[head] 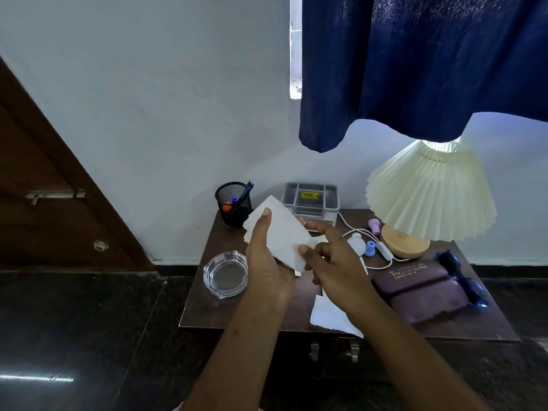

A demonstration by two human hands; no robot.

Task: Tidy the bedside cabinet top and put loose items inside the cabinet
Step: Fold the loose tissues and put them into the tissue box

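Note:
Above the dark wooden bedside cabinet top (207,310), my left hand (267,262) holds a white sheet of paper (281,232), thumb pressed along its face. My right hand (332,262) pinches the same sheet at its lower right corner, index finger stretched out. Another white paper (329,317) lies on the cabinet top near the front edge, partly under my right forearm. A clear glass ashtray (225,274) sits at the left. A maroon spectacle case (424,289) and blue sunglasses (462,277) lie at the right.
A black mesh pen holder (232,204) with pens and a grey organiser tray (310,200) stand at the back. A pleated lamp (430,191) with a wooden base, its white cord and small pastel items fill the back right. Cabinet handles (333,351) show below the front edge. A blue curtain (415,69) hangs above.

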